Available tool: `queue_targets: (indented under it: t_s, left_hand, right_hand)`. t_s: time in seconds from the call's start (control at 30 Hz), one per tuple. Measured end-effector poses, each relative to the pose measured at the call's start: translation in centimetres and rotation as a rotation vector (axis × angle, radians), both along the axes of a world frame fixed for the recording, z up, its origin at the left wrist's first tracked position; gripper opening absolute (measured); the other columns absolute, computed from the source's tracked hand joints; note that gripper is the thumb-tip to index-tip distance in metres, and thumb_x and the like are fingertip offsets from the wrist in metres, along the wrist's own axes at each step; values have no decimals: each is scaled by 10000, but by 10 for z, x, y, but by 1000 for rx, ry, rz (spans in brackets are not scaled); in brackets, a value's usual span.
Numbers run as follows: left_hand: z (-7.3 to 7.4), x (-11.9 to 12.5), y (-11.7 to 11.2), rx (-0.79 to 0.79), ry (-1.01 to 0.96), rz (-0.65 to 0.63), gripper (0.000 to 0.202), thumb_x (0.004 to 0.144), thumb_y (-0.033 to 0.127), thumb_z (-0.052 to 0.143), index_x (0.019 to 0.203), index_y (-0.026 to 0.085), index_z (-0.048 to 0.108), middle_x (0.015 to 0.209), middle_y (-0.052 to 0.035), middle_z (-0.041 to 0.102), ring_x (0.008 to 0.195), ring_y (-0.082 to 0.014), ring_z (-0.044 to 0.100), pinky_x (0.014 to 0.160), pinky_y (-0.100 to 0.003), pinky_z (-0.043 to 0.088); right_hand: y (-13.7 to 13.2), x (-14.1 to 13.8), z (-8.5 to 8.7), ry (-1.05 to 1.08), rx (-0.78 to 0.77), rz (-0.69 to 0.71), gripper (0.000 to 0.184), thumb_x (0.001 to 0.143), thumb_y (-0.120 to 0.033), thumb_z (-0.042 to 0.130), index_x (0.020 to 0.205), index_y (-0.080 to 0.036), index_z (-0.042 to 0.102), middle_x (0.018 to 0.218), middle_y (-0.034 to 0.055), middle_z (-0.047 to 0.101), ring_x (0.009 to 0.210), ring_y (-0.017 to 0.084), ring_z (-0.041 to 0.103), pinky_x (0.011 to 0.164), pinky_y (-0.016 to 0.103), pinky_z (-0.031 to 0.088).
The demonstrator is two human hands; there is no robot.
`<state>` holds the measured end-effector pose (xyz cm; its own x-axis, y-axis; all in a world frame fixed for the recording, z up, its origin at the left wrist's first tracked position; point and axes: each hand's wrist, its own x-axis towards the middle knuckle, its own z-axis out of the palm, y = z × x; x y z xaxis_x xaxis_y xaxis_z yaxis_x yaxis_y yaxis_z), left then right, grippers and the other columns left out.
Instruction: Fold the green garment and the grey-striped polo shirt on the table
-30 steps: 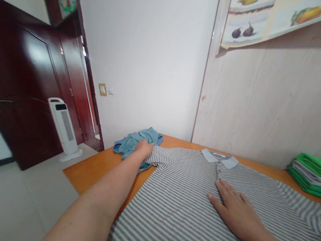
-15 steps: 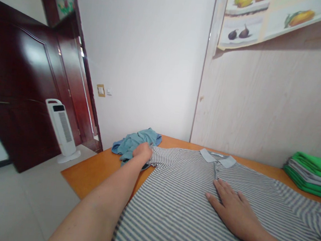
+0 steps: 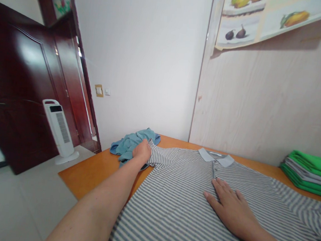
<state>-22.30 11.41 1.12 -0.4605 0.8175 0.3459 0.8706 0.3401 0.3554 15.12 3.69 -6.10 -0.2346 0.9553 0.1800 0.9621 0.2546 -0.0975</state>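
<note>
Polo shirt [image 3: 176, 197] lay collar-up across the orange table [image 3: 88, 174], lower centre of frame; left hand [image 3: 142, 151] pinched its sleeve [image 3: 161, 156] at centre-left, right hand [image 3: 231, 209] pressed flat, fingers spread, mid-chest.

Orange table [image 3: 88, 174] carries striped polo [image 3: 176, 197], blue cloth [image 3: 127, 144] — green stack [image 3: 310, 171].

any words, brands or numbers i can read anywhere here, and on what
No text can be read in this view.
Poster: only fruit pictures show, no legible words.
Heater: the dark panel near its top is too small to read.
Shirt: the pale strip inside the collar is too small to read; no print on the stripes.
</note>
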Motion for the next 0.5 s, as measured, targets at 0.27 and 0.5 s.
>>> queue_targets:
  t_s: [0.27, 0.5]
  left_hand:
    - [18, 9, 8, 84, -27, -161, 178, 976, 281, 433, 1026, 232, 597, 932, -51, 703, 884, -223, 653, 739, -293, 450]
    - [50, 46, 6, 175, 4, -408, 176, 972, 309, 454, 1011, 238, 610, 843, -4, 675, 773, -176, 605, 692, -261, 411]
  right_hand:
    - [-1, -2, 5, 8, -32, -6, 771, 938, -636, 254, 1530, -152, 358, 1606, 92, 296, 1494, 290, 219, 1196, 556, 157]
    - [-3, -6, 11, 26, -57, -10, 782, 942, -641, 258, 1529, -133, 353, 1606, 112, 293, 1494, 297, 216, 1195, 563, 134]
